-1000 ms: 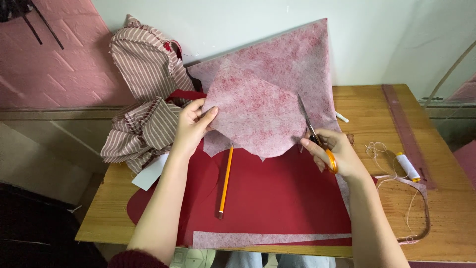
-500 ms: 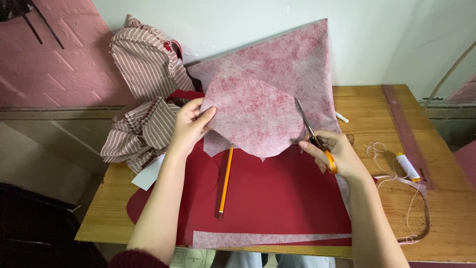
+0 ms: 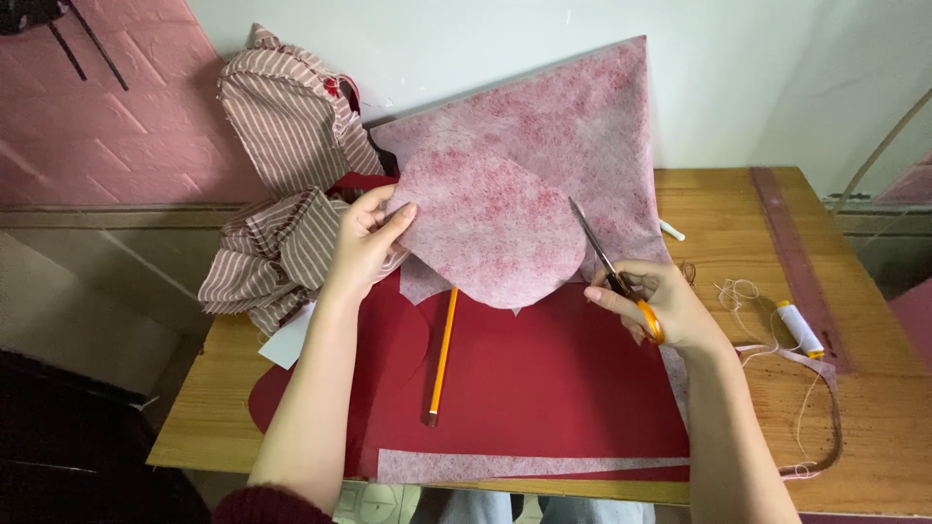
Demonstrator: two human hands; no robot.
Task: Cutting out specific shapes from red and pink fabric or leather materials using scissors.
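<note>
Cutting step: left hand [image 3: 364,243] pinches rounded pink mottled interfacing piece [image 3: 490,233]; right hand [image 3: 660,306] grips orange-handled scissors [image 3: 610,272]; next calls for steady curve-following.

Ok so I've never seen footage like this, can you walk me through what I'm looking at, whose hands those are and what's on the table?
This is one view from a camera worn on a person's head, looking down at their own two bare hands over a wooden table. There is no machine.

The left hand pinches the edge of a rounded piece of pale pink speckled fabric and lifts it. The right hand holds orange-handled scissors, blades against that piece's right edge.

Behind it a larger sheet of the same pink fabric leans up toward the wall. Below lie dark red sheets with an orange pencil on them. A striped cloth is bunched at the left; a white thread spool and loose thread sit at the right.
</note>
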